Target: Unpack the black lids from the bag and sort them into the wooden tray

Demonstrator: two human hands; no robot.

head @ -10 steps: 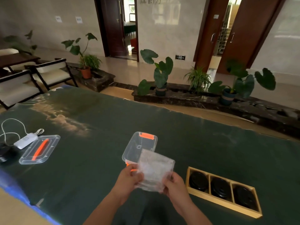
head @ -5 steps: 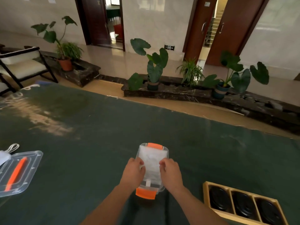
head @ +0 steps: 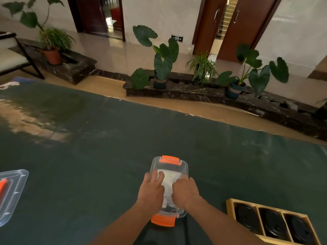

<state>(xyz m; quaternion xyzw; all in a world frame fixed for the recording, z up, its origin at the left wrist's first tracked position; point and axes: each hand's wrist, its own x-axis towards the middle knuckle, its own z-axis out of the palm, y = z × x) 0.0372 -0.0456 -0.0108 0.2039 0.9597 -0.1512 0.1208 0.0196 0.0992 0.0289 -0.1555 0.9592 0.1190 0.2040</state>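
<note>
Clear glossy plastic box [head: 184, 167], crinkly translucent bag [head: 169, 181], pale smooth wooden tray [head: 230, 207].

At 4 o'clock the wooden tray [head: 230, 208] runs off the bottom edge, so we lose its near rim and right corner; the black lids [head: 247, 218] in its three compartments are too dark for us to count per stack. At 9 o'clock the clear lid [head: 16, 190] is cut by the left edge. At 6 o'clock our left hand [head: 152, 189] and right hand [head: 184, 191] cover much of the bag [head: 169, 181] in the clear box [head: 169, 164], so we cannot tell whether the fingers grip it or only press on it, nor whether anything is inside the bag
</note>
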